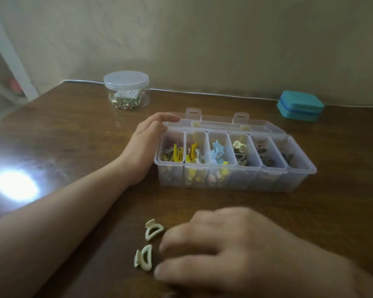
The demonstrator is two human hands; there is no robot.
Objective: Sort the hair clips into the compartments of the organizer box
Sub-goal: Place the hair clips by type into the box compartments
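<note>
Two pale green claw clips [149, 245] lie loose on the wooden table [73, 125], apparently the last unsorted. The organizer box [235, 177] beyond stands open, its six compartments already holding clips (yellow, blue, dark). The right hand [235, 250], blurred, fingers loosely spread, hovers beside them; the left hand [146, 143] rests relaxed against the box's end.

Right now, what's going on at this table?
A person is sorting hair clips into a clear organizer box whose lid is open. The left hand rests against the box's left end, steadying it. The right hand reaches, blurred, toward two pale green claw clips left loose on the wooden table.
</note>
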